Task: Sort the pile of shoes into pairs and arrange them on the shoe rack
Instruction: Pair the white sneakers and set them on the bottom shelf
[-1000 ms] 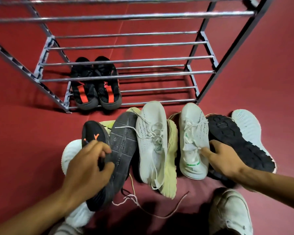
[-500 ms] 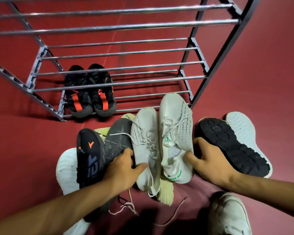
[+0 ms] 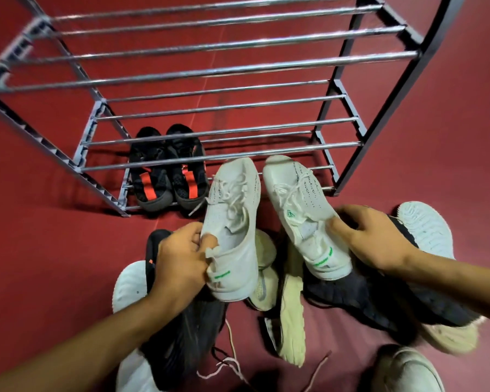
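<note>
Two matching white knit sneakers with green marks are lifted above the pile, toes pointing at the rack. My left hand (image 3: 181, 258) grips the heel opening of the left white sneaker (image 3: 234, 222). My right hand (image 3: 371, 236) grips the side of the right white sneaker (image 3: 303, 210). The metal shoe rack (image 3: 210, 72) stands just beyond, with a black-and-orange pair (image 3: 167, 171) on its lowest shelf at the left. The remaining pile (image 3: 289, 304) of black, cream and white shoes lies on the red floor under my hands.
A black shoe (image 3: 178, 335) and a white sole (image 3: 129, 284) lie under my left forearm. A black-soled shoe (image 3: 425, 301) and a pale sole (image 3: 425, 230) lie under my right arm. Loose laces (image 3: 229, 360) trail near me. The lowest shelf's right part holds nothing.
Both hands have taken hold of the white sneakers and lifted them off the pile toward the rack; my left hand moved from the dark shoes to the left sneaker's heel.
</note>
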{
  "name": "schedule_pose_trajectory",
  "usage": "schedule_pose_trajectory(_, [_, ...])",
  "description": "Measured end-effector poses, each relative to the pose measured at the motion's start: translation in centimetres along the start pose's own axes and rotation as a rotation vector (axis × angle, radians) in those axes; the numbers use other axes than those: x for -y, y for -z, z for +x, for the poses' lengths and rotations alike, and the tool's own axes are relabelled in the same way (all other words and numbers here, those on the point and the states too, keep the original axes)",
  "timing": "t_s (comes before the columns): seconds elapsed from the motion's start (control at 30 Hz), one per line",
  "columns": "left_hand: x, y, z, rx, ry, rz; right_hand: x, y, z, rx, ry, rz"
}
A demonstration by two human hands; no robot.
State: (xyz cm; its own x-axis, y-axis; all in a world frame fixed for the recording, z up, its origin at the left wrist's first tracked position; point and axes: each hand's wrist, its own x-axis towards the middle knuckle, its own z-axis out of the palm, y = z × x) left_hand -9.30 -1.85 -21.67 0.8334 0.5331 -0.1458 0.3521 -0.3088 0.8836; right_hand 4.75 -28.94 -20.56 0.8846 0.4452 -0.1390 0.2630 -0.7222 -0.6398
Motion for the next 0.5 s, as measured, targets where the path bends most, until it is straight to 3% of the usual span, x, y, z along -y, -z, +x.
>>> schedule_pose_trajectory(0.13, [0.2,-0.4,3.0,-0.045,-0.026,0.377,-0.5,-1.2,2.6,0.014,-0.044,0.016])
schedule_pose_trajectory(0.5, [-2.6,-5.2,12.9,-0.163,0.008,0.387,0.5,-4.4,13.0,-0.038,-0.362,0.15])
